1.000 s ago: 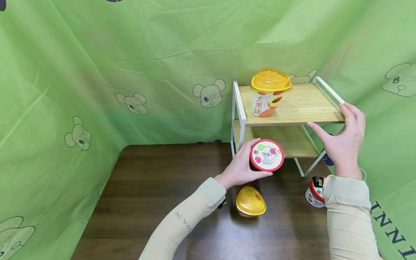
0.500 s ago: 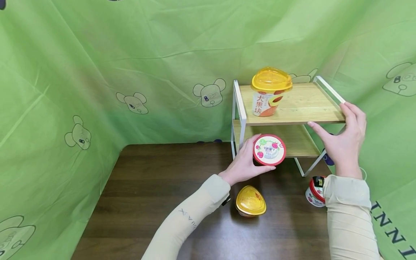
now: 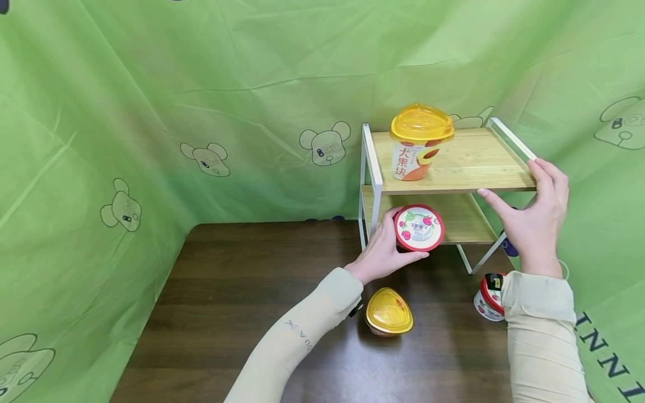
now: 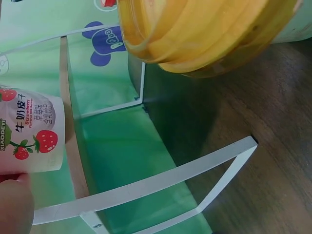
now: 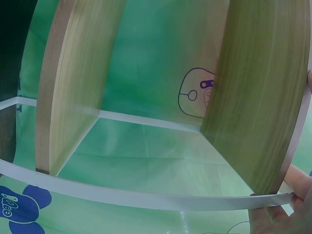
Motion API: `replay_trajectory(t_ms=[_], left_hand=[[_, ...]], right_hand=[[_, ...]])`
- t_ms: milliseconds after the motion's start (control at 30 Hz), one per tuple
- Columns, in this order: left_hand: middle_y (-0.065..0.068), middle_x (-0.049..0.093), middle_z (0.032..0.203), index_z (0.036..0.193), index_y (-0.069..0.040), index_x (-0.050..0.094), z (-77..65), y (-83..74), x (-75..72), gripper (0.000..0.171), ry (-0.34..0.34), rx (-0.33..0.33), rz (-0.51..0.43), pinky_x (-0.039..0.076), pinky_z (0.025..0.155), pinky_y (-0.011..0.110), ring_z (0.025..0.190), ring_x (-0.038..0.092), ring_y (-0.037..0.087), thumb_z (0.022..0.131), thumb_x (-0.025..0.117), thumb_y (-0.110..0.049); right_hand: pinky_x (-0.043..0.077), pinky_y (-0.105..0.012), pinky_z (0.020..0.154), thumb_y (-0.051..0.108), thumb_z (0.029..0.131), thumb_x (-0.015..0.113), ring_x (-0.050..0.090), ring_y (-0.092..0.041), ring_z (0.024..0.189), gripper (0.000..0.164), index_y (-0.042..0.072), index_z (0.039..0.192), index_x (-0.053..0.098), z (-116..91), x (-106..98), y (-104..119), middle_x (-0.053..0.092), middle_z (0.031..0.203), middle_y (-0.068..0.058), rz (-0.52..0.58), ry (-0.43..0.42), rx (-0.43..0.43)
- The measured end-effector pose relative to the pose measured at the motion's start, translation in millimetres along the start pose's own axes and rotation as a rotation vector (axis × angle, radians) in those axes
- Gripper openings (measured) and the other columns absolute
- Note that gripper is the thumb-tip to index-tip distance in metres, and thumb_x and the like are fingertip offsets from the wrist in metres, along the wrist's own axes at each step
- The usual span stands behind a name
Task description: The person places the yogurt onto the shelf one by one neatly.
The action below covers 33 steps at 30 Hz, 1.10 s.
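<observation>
A round red-lidded strawberry cup [image 3: 419, 228] is in my left hand [image 3: 383, 254], its lid tilted toward the head camera. Fingers wrap its left side, with the thumb below it. In the head view it overlaps the front of the lower board of a two-tier shelf rack [image 3: 453, 162]. The left wrist view shows the cup's printed side [image 4: 34, 126] close to the board's front edge [image 4: 70, 122]. My right hand [image 3: 541, 212] grips the rack's upper right corner, fingers on top and thumb under the board. Part of that hand [image 5: 287, 214] shows in the right wrist view.
A yellow-lidded fruit cup [image 3: 418, 143] stands on the upper board at the left. Another yellow-lidded cup [image 3: 389, 312] stands on the dark table [image 3: 242, 313] below my left hand. A second red-lidded cup [image 3: 489, 299] lies partly behind my right sleeve. Green cloth [image 3: 252, 112] surrounds the table.
My left hand has carried the red-lidded cup forward and slightly right, over the lower board's front in the head view. The right hand has kept its place on the rack.
</observation>
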State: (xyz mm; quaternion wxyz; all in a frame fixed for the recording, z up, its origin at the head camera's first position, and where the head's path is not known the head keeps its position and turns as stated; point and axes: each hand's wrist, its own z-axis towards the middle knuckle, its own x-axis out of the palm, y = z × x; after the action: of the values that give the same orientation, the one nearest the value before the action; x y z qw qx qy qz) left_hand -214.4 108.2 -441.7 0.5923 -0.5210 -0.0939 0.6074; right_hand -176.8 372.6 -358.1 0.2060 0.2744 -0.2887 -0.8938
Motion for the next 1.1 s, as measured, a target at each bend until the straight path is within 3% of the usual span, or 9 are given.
replay_trajectory(t_ms=[400, 700, 900, 1100], left_hand=[[0.007, 0.043, 0.142, 0.155, -0.009, 0.018, 9.2, 1.8, 3.2, 0.108, -0.048, -0.001, 0.021, 0.038, 0.106, 0.016, 0.124, 0.046, 0.011, 0.079, 0.089, -0.036], [0.008, 0.041, 0.143, 0.155, -0.003, 0.020, 16.3, -2.6, 5.5, 0.106, -0.090, 0.027, 0.008, 0.038, 0.105, 0.015, 0.125, 0.047, 0.014, 0.080, 0.089, -0.032], [0.009, 0.040, 0.144, 0.157, -0.009, 0.018, 19.9, -2.7, 7.1, 0.105, -0.116, 0.050, 0.023, 0.037, 0.106, 0.015, 0.125, 0.044, 0.011, 0.082, 0.088, -0.033], [0.008, 0.040, 0.145, 0.158, -0.012, 0.017, 20.7, -2.5, 10.7, 0.106, -0.127, 0.022, 0.023, 0.036, 0.107, 0.016, 0.127, 0.043, 0.011, 0.082, 0.087, -0.035]], right_hand=[[0.028, -0.027, 0.111, 0.025, 0.072, 0.095, 0.036, -0.007, 0.136, 0.085, 0.018, 0.147, 0.057, 0, 0, 1, 0.042, 0.147, 0.020, 0.003, 0.003, 0.004], [0.028, -0.027, 0.111, 0.024, 0.072, 0.095, 0.036, -0.007, 0.136, 0.084, 0.022, 0.147, 0.056, 0, -1, 2, 0.042, 0.146, 0.020, 0.009, -0.004, -0.012], [0.028, -0.026, 0.111, 0.022, 0.071, 0.095, 0.036, -0.007, 0.136, 0.084, 0.018, 0.146, 0.057, 0, -1, 1, 0.043, 0.146, 0.020, 0.013, -0.008, -0.021], [0.028, -0.026, 0.111, 0.023, 0.071, 0.095, 0.036, -0.007, 0.136, 0.084, 0.016, 0.146, 0.057, 0, -1, 1, 0.043, 0.146, 0.020, 0.008, -0.006, -0.015]])
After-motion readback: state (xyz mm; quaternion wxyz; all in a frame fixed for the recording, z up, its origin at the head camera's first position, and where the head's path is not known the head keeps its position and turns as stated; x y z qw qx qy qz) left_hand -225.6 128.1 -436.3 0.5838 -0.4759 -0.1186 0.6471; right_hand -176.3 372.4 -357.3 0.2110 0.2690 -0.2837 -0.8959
